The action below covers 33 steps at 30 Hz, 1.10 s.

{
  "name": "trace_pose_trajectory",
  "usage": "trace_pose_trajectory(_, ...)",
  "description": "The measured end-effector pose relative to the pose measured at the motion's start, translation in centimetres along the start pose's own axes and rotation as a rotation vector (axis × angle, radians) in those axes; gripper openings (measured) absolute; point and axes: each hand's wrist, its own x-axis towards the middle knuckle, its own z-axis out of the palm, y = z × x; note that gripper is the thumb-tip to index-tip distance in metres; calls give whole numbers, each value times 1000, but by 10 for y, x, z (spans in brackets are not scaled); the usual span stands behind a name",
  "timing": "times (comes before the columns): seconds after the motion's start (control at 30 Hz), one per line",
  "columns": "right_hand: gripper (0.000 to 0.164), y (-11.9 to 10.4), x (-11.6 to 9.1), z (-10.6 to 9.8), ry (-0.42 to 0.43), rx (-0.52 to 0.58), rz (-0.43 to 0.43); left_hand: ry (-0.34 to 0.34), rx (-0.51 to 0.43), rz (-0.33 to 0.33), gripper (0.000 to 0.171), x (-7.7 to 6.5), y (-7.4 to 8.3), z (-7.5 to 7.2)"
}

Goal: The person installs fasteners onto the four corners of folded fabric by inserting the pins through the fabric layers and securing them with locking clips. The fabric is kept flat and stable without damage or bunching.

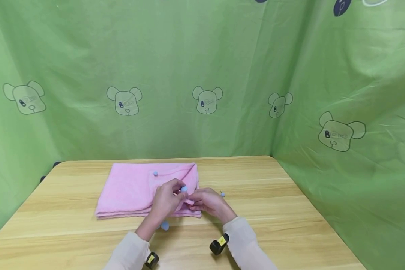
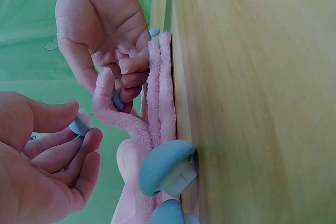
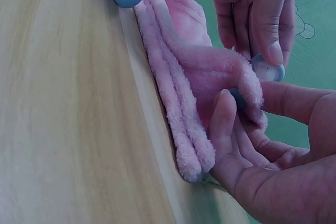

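A folded pink fleece blanket (image 1: 128,187) lies on the table. My left hand (image 1: 167,198) pinches a small blue mushroom-shaped cap (image 2: 80,123) with a pale underside, just beside the raised blanket corner (image 2: 105,85). Held up by my right hand (image 1: 210,202), that corner curls over the fingers. Between the right fingers and the fleece shows another blue piece (image 3: 237,98), partly hidden by cloth and fingertip. In the left wrist view a larger blue mushroom-shaped piece (image 2: 167,166) with a white stem stands near the blanket's front edge.
One small blue piece (image 1: 155,173) sits on top of the blanket. Right of the blanket, a blue piece with a thin pin (image 1: 222,194) lies on the wooden table (image 1: 256,225). Green curtains (image 1: 168,56) with bear-head prints hang behind and at both sides.
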Motion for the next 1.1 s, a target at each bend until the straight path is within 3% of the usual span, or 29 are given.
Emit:
trace_pose_trajectory(0.3, 5, 0, 0, 0, 6, 8, 0, -7, 12, -19, 21, 1, -2, 1)
trace_pose_trajectory(0.73, 9, 2, 1, -1, -26, 31, -38, -53, 36, 16, 19, -1, 0, 2)
trace_pose_trajectory(1.1, 10, 1, 0, -2, -30, 37, -22, -46, 47, -37, 15, -1, 0, 2)
